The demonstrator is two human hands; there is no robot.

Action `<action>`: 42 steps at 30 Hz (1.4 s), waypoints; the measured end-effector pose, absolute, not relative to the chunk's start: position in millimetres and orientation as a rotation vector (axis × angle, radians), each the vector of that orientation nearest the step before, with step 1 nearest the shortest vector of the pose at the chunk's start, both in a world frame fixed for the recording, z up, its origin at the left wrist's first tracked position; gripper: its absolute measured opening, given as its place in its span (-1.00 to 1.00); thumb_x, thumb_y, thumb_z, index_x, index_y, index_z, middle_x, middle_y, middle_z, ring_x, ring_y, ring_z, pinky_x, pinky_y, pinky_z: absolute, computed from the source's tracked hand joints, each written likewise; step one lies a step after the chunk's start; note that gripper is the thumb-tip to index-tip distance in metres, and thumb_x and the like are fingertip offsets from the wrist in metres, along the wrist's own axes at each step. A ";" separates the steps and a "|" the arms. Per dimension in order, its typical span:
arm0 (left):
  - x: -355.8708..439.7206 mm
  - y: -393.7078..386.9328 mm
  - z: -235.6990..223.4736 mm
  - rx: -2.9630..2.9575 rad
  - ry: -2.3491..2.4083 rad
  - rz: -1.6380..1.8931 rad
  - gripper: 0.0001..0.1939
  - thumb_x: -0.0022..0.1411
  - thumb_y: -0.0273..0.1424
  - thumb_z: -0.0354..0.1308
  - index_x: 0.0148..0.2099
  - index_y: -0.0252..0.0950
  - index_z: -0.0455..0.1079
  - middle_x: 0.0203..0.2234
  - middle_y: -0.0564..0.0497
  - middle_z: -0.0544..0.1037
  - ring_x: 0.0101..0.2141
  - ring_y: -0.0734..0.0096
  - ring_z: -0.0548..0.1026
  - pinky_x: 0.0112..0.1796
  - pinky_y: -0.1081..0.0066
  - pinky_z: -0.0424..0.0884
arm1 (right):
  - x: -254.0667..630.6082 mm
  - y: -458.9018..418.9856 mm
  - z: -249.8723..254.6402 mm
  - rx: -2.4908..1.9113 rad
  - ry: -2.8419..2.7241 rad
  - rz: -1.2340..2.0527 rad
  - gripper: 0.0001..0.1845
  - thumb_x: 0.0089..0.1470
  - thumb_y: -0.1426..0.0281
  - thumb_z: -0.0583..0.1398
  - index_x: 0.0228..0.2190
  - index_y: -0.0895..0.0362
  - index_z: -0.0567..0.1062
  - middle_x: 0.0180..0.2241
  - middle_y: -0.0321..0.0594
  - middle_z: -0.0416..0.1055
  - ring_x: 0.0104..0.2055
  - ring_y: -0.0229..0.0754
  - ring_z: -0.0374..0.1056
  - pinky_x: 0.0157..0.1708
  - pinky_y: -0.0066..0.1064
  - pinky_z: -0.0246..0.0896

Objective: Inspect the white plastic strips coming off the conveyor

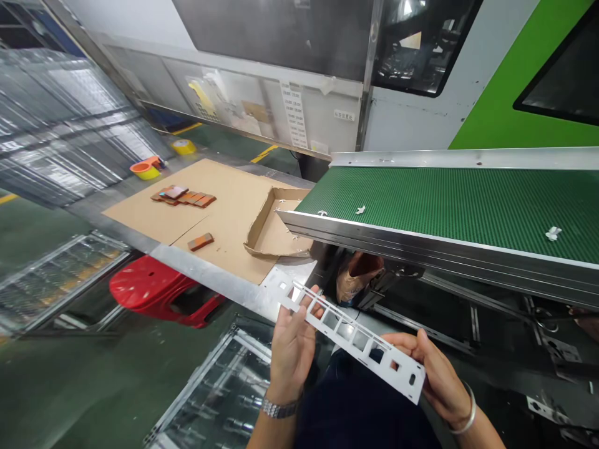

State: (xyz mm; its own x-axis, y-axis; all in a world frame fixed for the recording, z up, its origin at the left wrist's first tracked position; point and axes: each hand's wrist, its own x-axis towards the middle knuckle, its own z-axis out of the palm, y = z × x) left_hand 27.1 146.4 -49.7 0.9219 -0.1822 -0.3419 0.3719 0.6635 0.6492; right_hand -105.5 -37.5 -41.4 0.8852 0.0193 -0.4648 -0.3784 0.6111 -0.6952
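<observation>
A long white plastic panel with a row of rectangular cutouts is held slantwise in front of my body. Around its left end are the thumb and fingers of my left hand. My right hand grips the right end, its thumb on the near side and some fingers behind the panel. Beyond the panel, a shallow cardboard tray holds a few small white pieces.
A green conveyor belt with a metal rail carries several small white parts. Brown blocks and tape rolls sit on the cardboard-covered table. A red stool stands below the table edge, near a wire-framed cart.
</observation>
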 end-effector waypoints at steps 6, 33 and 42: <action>28.8 147.5 -54.4 0.802 0.280 -0.305 -0.50 0.14 -0.49 0.19 0.13 -0.25 0.22 0.04 -0.19 0.41 -0.13 0.37 0.47 -0.16 0.52 0.46 | -108.9 -42.3 -43.4 -1.255 0.332 0.216 -0.44 0.02 0.08 0.24 -0.02 0.13 0.38 -0.39 -0.26 0.37 -0.38 -0.29 0.22 -0.39 -0.48 0.03; 27.7 138.8 -56.0 0.809 0.279 -0.309 -0.49 0.17 -0.49 0.16 0.16 -0.20 0.19 0.05 -0.16 0.40 -0.04 0.32 0.43 -0.12 0.51 0.45 | -109.0 -35.7 -44.4 -1.076 0.615 0.058 -0.50 0.07 0.07 0.20 -0.12 0.22 0.44 -0.50 -0.23 0.43 -0.48 -0.32 0.30 -0.48 -0.56 0.10; 15.7 121.1 -55.1 0.864 0.178 -0.352 -0.43 0.22 -0.43 0.13 0.23 -0.09 0.05 0.10 -0.08 0.35 -0.05 0.37 0.41 -0.13 0.47 0.42 | -107.8 -27.7 -50.0 -0.985 0.604 0.035 -0.56 0.11 0.14 0.18 -0.11 0.22 0.43 -0.44 -0.17 0.48 -0.45 -0.32 0.34 -0.46 -0.58 0.16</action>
State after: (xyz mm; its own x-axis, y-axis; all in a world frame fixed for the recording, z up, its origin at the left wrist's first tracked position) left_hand 15.7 121.1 -55.1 0.9277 -0.2303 -0.2938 0.3731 0.5966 0.7105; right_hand -107.8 -27.7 -50.0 0.8364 -0.2384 -0.4936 -0.2932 0.5662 -0.7703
